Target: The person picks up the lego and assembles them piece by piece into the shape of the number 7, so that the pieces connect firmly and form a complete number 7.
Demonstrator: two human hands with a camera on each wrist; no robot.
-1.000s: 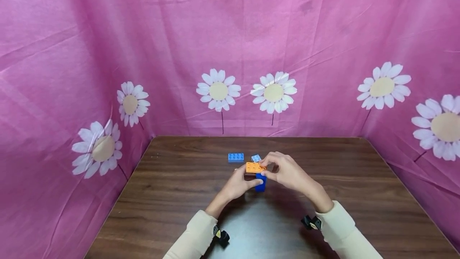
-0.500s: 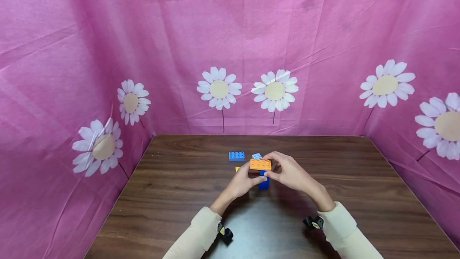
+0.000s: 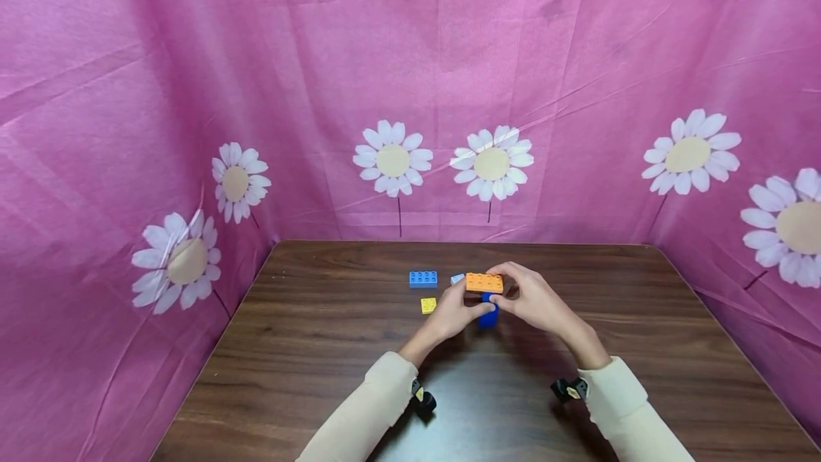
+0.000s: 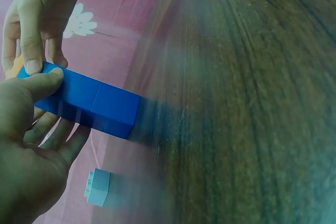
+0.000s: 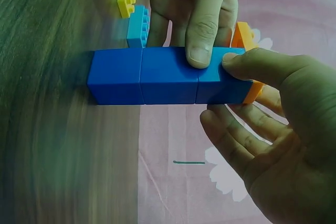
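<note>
A dark blue tower of several toy bricks [image 5: 167,77] stands upright, its lower end right at the wooden tabletop. Across its top lies an orange brick [image 3: 484,282] with studs upward, reaching out past the tower's sides. My left hand [image 3: 454,316] grips the tower's upper part, thumb on the near face and fingers behind. From the other side my right hand [image 3: 539,298] holds the same upper part, its thumb close to the left thumb. The right wrist view shows the orange brick's edge [image 5: 254,92] against the top blue brick.
On the table [image 3: 308,348] behind the hands lie a blue eight-stud brick [image 3: 423,279] and a small yellow brick [image 3: 428,306]. A small pale blue brick [image 3: 457,279] is partly covered by the left hand. Pink flowered cloth [image 3: 308,91] surrounds the table's back and sides.
The orange brick came square across the tower's top. Both hands and the tower shifted right and slightly away, uncovering the yellow brick. My right hand moved from the orange brick to the tower.
</note>
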